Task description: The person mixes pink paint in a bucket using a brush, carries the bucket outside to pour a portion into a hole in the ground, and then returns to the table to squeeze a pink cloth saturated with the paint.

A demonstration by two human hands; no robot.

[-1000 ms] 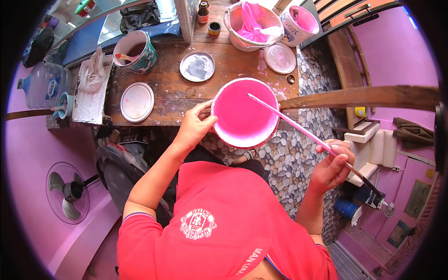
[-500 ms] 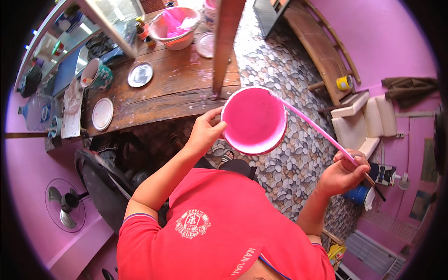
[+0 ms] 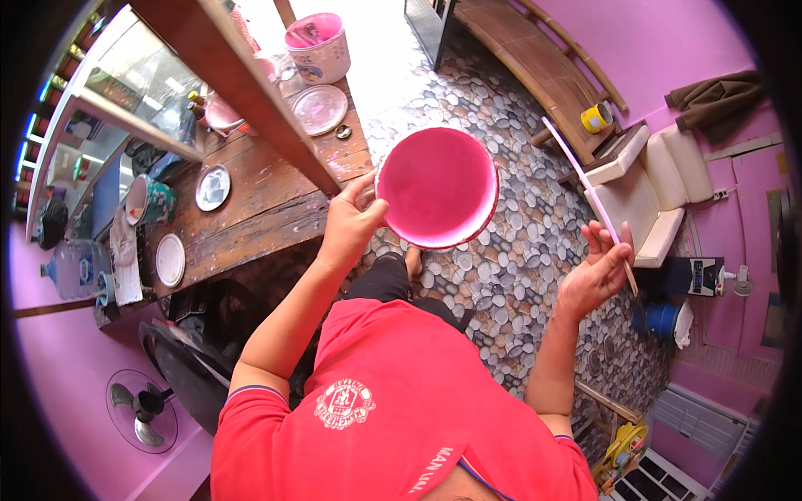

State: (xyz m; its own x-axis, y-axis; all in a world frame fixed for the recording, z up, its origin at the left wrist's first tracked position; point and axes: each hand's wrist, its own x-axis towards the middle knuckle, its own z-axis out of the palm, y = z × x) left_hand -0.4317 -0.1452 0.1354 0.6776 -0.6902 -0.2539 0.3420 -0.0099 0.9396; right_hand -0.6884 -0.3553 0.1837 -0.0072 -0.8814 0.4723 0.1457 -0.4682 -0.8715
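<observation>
My left hand grips a round container of pink paint by its left side, thumb at the rim, holding it up over the floor beside the table. Off to the right, my right hand holds a long stick coated pink along its upper part, with a darker lower end below my hand. The stick stands steeply tilted, clear of the container, its fingers loosely around it.
The wooden table at left bears lids, a green bucket and a white pail. A wooden post rises beside it. A bamboo bench, cream seat and blue drum line the right.
The stick has left the container and tilted more upright as my right hand moved up. My view has swung, so more floor and bench show and the post now crosses the upper left.
</observation>
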